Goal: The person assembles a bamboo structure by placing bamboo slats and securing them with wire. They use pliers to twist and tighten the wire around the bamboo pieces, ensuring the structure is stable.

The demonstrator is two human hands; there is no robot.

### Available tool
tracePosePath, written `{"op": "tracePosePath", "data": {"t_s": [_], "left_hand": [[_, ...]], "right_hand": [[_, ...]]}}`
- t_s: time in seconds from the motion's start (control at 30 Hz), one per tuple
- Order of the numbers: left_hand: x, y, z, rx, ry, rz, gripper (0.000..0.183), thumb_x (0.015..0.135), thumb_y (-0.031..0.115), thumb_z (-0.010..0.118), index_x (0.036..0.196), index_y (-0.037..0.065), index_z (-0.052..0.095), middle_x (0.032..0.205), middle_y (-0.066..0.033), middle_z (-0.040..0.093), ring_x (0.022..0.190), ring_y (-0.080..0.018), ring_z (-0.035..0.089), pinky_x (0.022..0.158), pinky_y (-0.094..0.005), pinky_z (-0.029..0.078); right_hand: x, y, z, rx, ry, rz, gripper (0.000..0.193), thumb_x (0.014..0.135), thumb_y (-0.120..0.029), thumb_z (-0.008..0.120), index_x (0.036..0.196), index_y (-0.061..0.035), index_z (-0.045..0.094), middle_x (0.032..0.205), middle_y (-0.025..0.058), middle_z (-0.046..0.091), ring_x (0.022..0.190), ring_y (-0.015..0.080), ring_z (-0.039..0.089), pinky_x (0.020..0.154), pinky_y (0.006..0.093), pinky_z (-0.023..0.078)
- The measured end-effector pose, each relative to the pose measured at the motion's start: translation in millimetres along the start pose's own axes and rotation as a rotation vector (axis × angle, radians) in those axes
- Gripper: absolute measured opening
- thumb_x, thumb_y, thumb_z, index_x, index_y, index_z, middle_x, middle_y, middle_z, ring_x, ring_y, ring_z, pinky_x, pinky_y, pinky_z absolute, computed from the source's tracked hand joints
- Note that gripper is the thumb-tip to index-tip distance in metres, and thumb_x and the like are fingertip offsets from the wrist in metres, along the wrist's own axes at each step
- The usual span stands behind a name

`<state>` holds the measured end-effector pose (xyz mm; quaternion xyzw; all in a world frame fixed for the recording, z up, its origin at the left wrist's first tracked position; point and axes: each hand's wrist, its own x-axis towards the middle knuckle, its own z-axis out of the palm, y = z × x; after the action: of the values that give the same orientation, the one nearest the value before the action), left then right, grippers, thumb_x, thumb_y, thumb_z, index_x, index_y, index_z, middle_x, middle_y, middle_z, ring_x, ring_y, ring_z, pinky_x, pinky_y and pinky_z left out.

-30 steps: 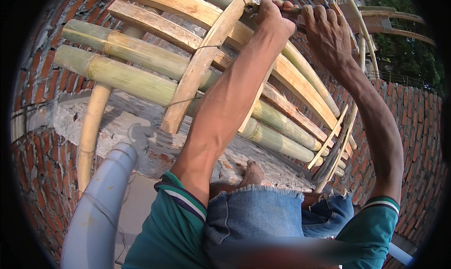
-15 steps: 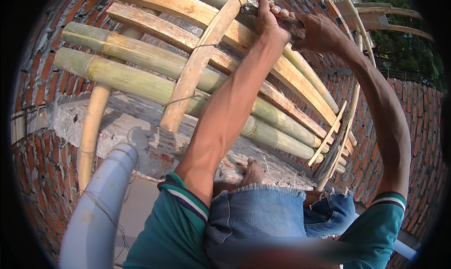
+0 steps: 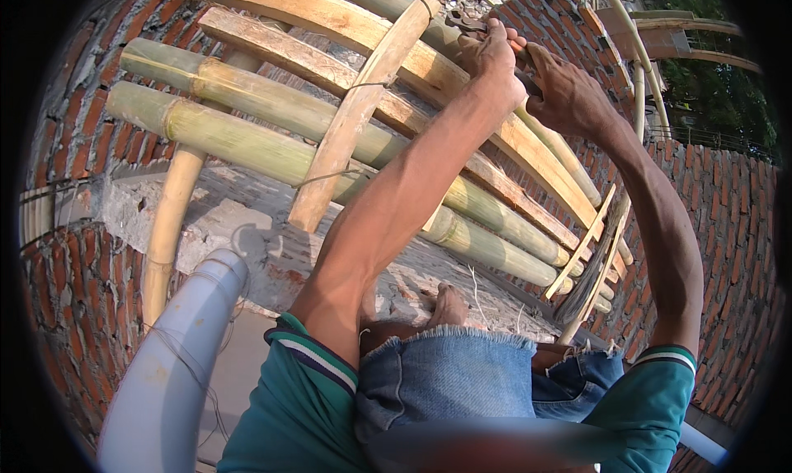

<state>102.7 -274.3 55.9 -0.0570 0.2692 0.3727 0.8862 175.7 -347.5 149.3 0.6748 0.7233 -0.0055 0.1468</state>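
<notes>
Beyond the wooden beams, my left hand (image 3: pixel 493 59) is closed around a pair of dark metal pincers (image 3: pixel 467 24), whose jaws point left. My right hand (image 3: pixel 568 95) is closed on the handle end, close beside the left; its fingers partly hide the grip. Just left of the jaws lies the far end of a flat wooden cross batten (image 3: pixel 369 101). This batten runs across two sawn wooden beams (image 3: pixel 280 50) and several green bamboo poles (image 3: pixel 239 147), with thin dark wire tied where it crosses them. Whether wire sits in the jaws cannot be made out.
An upright bamboo post (image 3: pixel 172 225) supports the poles at left. A grey plastic pipe (image 3: pixel 169 366) wound with loose wire stands at lower left. Brick walls (image 3: pixel 701 225) rise on both sides. A bundle of dark wire (image 3: pixel 590 275) hangs at the poles' right ends.
Both hands and the pincers have shifted right and slightly down, away from the batten's far end. The right hand's fingers have loosened somewhat. The whole view has tilted slightly.
</notes>
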Motion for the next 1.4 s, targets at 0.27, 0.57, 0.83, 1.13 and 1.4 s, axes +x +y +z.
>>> {"op": "tracePosePath", "data": {"t_s": [0.27,0.57,0.83,1.13,1.4], "left_hand": [[-99,-28,-52,0.435,-0.340,0.164,0.048,0.112,0.046,0.041,0.124,0.000,0.042,0.118,-0.0190,0.063,0.109,-0.0209,0.066,0.098,-0.0372,0.058],[-184,8,-101,1.093,-0.355,0.210,0.051,0.112,0.043,0.043,0.120,-0.005,0.053,0.107,-0.0175,0.069,0.093,-0.0241,0.075,0.073,-0.0321,0.066],[-295,136,-143,1.257,-0.166,0.358,0.037,0.113,0.036,0.042,0.098,0.004,0.050,0.066,-0.0149,0.064,0.057,-0.0217,0.063,0.060,-0.0354,0.057],[-455,194,-275,2.552,0.722,0.320,0.031,0.110,0.031,0.048,0.103,0.004,0.063,0.072,-0.0199,0.069,0.061,-0.0312,0.066,0.061,-0.0436,0.053],[-422,154,-287,1.968,0.685,-0.094,0.050,0.107,0.036,0.056,0.140,-0.002,0.059,0.121,-0.0210,0.072,0.109,-0.0285,0.071,0.091,-0.0401,0.057]], "right_hand": [[-108,-27,17,0.676,-0.024,0.318,0.056,0.104,-0.013,0.055,0.155,0.0013,0.039,0.147,0.0279,0.054,0.134,0.0368,0.056,0.110,0.0446,0.044],[-189,-64,59,1.432,-0.330,0.307,0.070,0.104,-0.045,0.059,0.155,-0.0005,0.043,0.134,0.0163,0.065,0.125,0.0250,0.059,0.110,0.0417,0.043],[-192,-45,79,1.577,-0.172,0.321,0.076,0.103,-0.047,0.060,0.157,0.0024,0.038,0.129,0.0123,0.068,0.110,0.0209,0.060,0.099,0.0373,0.046],[-122,-64,50,0.626,0.023,-0.223,0.057,0.103,-0.020,0.059,0.157,-0.0171,0.043,0.140,0.0268,0.057,0.118,0.0445,0.064,0.101,0.0510,0.053],[-48,-94,25,-0.054,0.118,-0.410,0.081,0.096,-0.020,0.067,0.165,-0.0299,0.026,0.158,0.0184,0.041,0.126,0.0369,0.059,0.108,0.0450,0.053]]}}
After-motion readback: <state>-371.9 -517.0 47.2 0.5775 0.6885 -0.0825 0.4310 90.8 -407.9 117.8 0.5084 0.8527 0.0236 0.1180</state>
